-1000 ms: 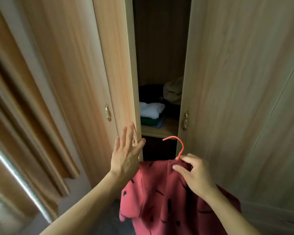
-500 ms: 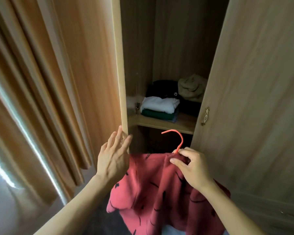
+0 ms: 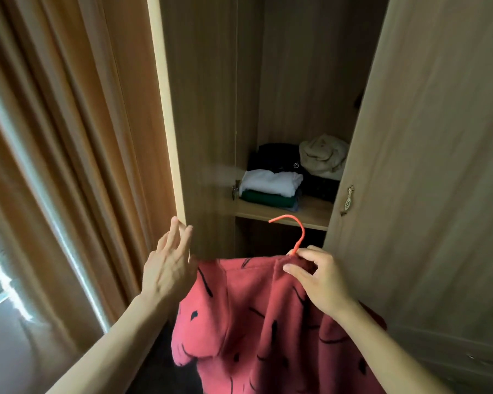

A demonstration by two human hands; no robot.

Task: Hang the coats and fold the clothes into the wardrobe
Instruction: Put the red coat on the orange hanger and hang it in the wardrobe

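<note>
The left door (image 3: pixel 199 123) has swung wider since a second ago, so way more of the wardrobe (image 3: pixel 296 81) inside shows now, and my left hand (image 3: pixel 167 263) followed its edge out to the left.

Only the head view here. My left hand is flat with straight fingers, fingertips (image 3: pixel 177 223) on the bottom edge of that door, not gripping anything. My right hand (image 3: pixel 322 280) pinches the neck of the orange hanger (image 3: pixel 296 234), right where it comes out of the red coat's (image 3: pixel 254 322) collar. The hook sticks up and curls over to the left, toward the opening. The coat hangs straight down from my hand, long way vertical, in front of the wardrobe and below the shelf (image 3: pixel 313 211).

On the shelf: a white folded top (image 3: pixel 271 182) on a green one (image 3: pixel 268 199), dark folded clothes (image 3: pixel 273 155) behind, and one beige bundle (image 3: pixel 322 155) on another dark pile. The right door (image 3: pixel 424 166) has one brass handle (image 3: pixel 347 200). Curtains (image 3: pixel 83 137) hang on the left.
</note>
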